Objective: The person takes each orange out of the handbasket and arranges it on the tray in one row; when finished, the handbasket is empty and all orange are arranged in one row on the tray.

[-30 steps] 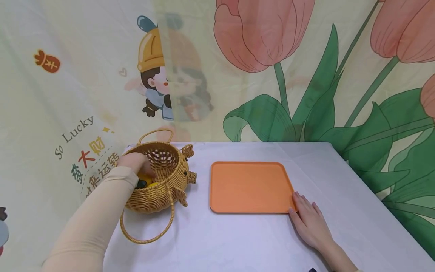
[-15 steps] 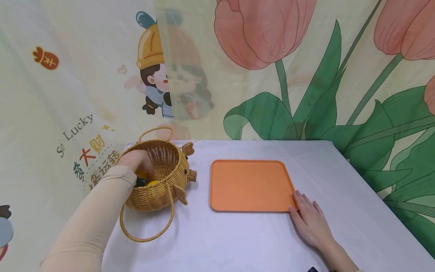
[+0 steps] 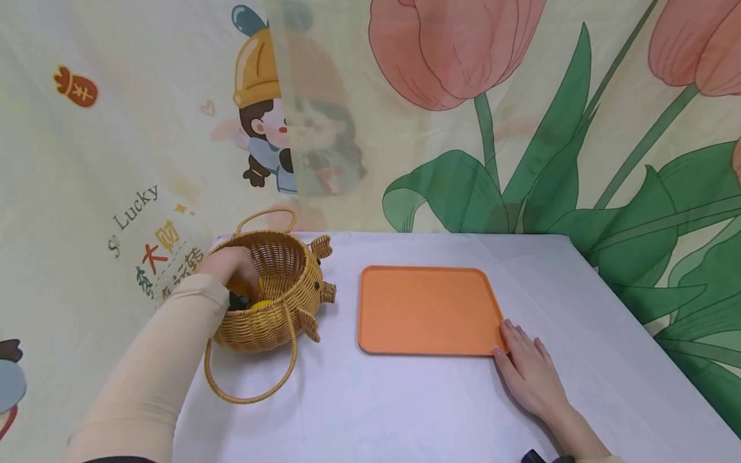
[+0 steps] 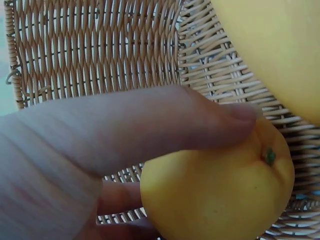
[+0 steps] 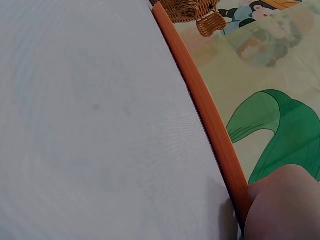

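At the left of the head view stands a pig-shaped wicker basket (image 3: 255, 331). My left hand (image 3: 234, 267) reaches down inside it. In the left wrist view the thumb (image 4: 200, 117) lies across a round yellow fruit (image 4: 215, 195) with a small green stem, and fingers show at its far side. A larger pale yellow thing (image 4: 280, 50) lies beside it in the basket. My right hand (image 3: 532, 373) rests at the near right corner of an orange tray (image 3: 428, 312), fingers along its rim and fairly straight.
The tray lies flat on a white-covered table (image 3: 405, 405), right of the basket. One basket handle (image 3: 249, 400) hangs down in front, the other (image 3: 266, 211) stands up behind. A printed cloth (image 3: 492, 128) hangs at the table's back and sides.
My left hand stays inside the basket with only a slight shift. The right hand keeps its place at the tray corner. The head view has tilted slightly, so the background sits higher.
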Action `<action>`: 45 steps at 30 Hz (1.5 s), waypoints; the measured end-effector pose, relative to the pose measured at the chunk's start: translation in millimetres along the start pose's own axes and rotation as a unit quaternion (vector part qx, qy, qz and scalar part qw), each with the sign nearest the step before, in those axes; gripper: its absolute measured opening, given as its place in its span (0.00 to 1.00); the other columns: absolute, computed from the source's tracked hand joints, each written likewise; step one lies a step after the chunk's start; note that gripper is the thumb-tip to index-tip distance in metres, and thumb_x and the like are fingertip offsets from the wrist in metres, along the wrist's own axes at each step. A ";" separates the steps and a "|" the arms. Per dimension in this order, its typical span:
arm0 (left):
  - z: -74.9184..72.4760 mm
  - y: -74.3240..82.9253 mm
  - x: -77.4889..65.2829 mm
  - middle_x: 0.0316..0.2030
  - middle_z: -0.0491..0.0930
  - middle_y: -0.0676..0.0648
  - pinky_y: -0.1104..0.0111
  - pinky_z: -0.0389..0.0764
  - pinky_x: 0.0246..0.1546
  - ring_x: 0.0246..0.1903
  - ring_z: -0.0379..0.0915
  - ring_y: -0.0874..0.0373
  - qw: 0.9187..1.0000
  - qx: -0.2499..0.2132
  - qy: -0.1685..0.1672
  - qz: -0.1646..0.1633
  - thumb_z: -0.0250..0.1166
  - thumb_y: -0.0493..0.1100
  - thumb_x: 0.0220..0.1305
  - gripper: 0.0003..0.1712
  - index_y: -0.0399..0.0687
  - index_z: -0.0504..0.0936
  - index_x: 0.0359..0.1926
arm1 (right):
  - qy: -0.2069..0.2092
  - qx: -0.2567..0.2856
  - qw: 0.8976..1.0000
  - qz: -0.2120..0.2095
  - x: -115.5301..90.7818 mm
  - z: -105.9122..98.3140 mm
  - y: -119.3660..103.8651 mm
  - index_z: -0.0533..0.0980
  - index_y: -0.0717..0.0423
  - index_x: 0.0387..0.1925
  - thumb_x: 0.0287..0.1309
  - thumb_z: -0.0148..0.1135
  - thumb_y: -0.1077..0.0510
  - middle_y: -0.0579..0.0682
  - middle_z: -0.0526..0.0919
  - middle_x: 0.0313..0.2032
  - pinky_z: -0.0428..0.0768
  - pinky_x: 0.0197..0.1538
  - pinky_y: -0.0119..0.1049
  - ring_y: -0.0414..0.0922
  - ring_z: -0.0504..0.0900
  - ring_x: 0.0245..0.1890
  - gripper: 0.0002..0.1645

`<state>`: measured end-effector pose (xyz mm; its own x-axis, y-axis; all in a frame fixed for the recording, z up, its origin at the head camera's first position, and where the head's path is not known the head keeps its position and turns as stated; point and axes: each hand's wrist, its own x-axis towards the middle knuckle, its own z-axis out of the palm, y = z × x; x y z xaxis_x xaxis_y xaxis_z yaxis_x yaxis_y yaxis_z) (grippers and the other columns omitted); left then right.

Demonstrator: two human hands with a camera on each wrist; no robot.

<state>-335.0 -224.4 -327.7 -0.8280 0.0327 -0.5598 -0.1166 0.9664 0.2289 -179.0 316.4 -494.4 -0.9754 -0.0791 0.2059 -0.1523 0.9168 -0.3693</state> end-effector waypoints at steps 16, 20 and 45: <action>3.7 -11.0 1.4 0.36 0.77 0.40 0.61 0.79 0.32 0.35 0.74 0.47 0.998 -0.033 0.035 0.046 0.77 0.49 0.41 0.33 0.32 0.75 0.43 | 0.025 -0.004 0.999 -0.020 -0.8 -0.1 0.1 0.59 0.69 0.75 0.78 0.48 0.46 0.67 0.63 0.73 0.49 0.72 0.66 0.67 0.59 0.73 0.38; 3.5 -11.0 3.0 0.35 0.78 0.41 0.62 0.80 0.34 0.35 0.75 0.48 0.996 -0.053 0.034 0.063 0.77 0.52 0.45 0.30 0.34 0.78 0.41 | 0.026 -0.006 0.999 -0.019 -0.5 -0.5 -0.2 0.59 0.69 0.75 0.78 0.48 0.46 0.67 0.63 0.73 0.49 0.72 0.66 0.67 0.59 0.73 0.38; -1.7 -3.9 -0.2 0.41 0.77 0.41 0.63 0.81 0.34 0.33 0.73 0.53 0.977 -0.130 0.093 0.144 0.77 0.57 0.53 0.36 0.33 0.78 0.50 | 0.013 -0.004 1.000 -0.016 -1.7 -0.6 -0.8 0.59 0.69 0.75 0.79 0.46 0.45 0.67 0.61 0.73 0.48 0.72 0.67 0.68 0.58 0.73 0.38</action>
<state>-335.2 -228.6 -327.1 -0.9294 0.2227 -0.2941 0.0199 0.8263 0.5629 -177.1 316.1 -493.9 -0.9654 -0.0979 0.2418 -0.1821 0.9168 -0.3555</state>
